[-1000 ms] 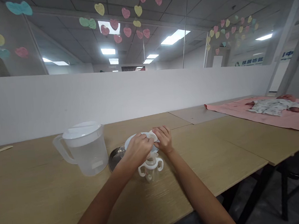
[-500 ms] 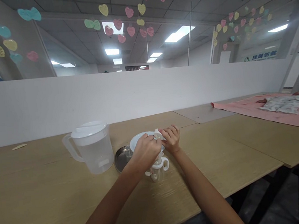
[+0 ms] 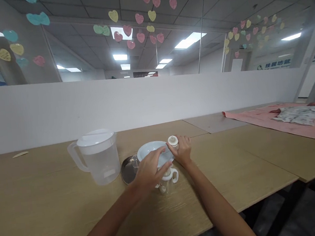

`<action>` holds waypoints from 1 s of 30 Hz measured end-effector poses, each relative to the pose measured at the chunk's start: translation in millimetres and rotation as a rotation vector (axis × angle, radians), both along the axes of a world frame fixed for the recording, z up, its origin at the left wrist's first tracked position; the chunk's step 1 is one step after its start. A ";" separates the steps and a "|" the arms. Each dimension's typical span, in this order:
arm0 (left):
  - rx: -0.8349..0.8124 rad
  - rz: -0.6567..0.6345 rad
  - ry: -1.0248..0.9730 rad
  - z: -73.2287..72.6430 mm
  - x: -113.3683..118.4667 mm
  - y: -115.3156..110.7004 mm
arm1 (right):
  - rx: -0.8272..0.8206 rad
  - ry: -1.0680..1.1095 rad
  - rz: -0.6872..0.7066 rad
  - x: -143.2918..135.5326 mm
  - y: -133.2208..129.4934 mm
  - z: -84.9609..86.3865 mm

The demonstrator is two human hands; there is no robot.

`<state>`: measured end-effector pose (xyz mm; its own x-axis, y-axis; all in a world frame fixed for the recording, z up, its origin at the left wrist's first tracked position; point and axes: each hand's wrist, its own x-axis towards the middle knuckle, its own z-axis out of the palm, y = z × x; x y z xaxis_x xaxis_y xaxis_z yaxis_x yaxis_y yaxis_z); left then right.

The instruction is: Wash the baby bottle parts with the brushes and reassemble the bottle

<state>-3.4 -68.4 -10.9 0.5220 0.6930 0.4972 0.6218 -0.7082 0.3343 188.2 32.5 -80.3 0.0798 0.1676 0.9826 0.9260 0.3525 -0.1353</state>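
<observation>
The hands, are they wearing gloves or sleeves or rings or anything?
No. The left hand and right hand are both bare, with no gloves. Both forearms are uncovered as far as the picture shows, so no sleeves. No watch, bracelet or ring is visible.

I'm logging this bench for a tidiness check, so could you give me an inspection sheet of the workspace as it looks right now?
Surface: wooden table, several tops pushed together.
Job's things: handled baby bottle upright; small round cap; pale blue bowl.
Clutter: lidded clear water pitcher; metal dish; pale scrap; pink cloth with a doll.
Hands: right hand pinches the cap; left hand open over the bottle.
Cables: nothing seen.
Surroundings: white partition, glass with paper hearts.
</observation>
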 end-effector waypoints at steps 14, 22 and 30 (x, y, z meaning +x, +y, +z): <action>-0.190 -0.047 -0.341 -91.9 -12.1 -4.8 | -0.087 0.100 0.481 -19.3 -52.5 -10.0; -0.289 0.049 -0.401 -87.0 -9.9 -5.8 | -0.175 -0.117 0.617 -25.6 -65.8 -7.1; -0.248 -0.027 -0.557 -96.2 -7.1 2.7 | -0.396 -0.143 0.751 -41.6 -78.1 -3.1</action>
